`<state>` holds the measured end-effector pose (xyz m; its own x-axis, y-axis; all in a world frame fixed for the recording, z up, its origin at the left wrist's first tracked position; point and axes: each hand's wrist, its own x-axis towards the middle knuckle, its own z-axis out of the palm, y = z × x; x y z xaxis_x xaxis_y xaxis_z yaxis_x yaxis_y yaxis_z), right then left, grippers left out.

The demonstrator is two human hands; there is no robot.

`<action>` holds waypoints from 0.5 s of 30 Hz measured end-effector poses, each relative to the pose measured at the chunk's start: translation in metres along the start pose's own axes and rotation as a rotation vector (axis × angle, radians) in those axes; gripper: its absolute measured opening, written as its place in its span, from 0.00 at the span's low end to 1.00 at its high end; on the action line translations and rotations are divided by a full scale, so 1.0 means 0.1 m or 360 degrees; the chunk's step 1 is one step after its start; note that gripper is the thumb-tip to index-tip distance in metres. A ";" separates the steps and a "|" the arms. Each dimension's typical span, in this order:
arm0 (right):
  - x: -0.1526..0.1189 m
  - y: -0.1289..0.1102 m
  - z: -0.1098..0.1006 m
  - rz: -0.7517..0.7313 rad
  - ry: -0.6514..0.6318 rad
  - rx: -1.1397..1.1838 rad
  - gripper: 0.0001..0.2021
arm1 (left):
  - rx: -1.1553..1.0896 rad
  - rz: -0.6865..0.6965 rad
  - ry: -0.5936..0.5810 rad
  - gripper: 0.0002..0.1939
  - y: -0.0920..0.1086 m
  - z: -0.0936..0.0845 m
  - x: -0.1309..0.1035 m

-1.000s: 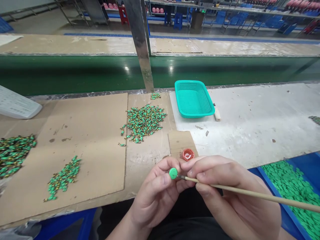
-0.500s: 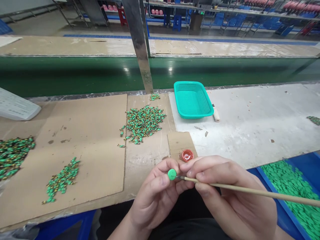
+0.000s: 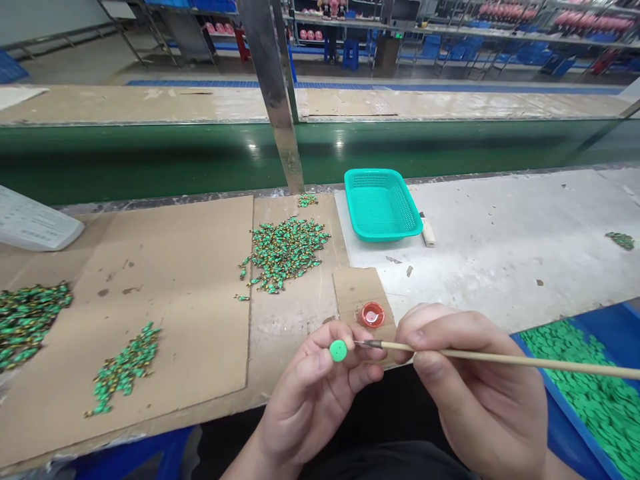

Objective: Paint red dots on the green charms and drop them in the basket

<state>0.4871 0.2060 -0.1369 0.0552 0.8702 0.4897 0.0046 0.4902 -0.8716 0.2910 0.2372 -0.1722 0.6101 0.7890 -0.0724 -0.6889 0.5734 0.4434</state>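
Between thumb and fingers, my left hand (image 3: 315,393) pinches a small round green disc (image 3: 338,351), its flat face turned up toward me. My right hand (image 3: 475,387) grips a thin wooden brush (image 3: 490,358), whose dark, fine tip points left, just to the right of the disc and apart from it. Beyond my fingers, a small red cup (image 3: 373,314) with glossy liquid inside stands on a cardboard piece (image 3: 357,283).
A pile of small green and gold pieces (image 3: 287,250) lies past my hands, with more piles at left. A teal basket (image 3: 383,207) stands behind the cup. At lower right, a blue bin (image 3: 615,333) holds many green discs. A metal post (image 3: 285,127) rises behind.
My right hand has drawn the brush back to the right, so its tip has left the disc's edge. The brush lies more level. The disc has shifted slightly left in my left hand.
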 end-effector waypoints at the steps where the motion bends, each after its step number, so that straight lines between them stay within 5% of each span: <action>1: -0.02 0.01 -0.01 -0.0004 -0.0018 -0.0006 0.16 | 0.0005 -0.0004 -0.0007 0.08 0.00 0.00 0.00; 10: 0.01 0.00 0.01 0.0115 0.0034 -0.0228 0.15 | 0.0055 -0.0010 0.0030 0.09 0.01 0.01 -0.01; 15: 0.14 -0.06 0.10 0.0555 -0.0076 0.0134 0.11 | 0.0123 -0.0055 0.0062 0.11 -0.03 0.02 -0.01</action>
<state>0.4782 0.2153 -0.1244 -0.0077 0.9862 0.1656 -0.0883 0.1643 -0.9824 0.2931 0.2346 -0.1719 0.6164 0.7778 -0.1227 -0.6344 0.5829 0.5077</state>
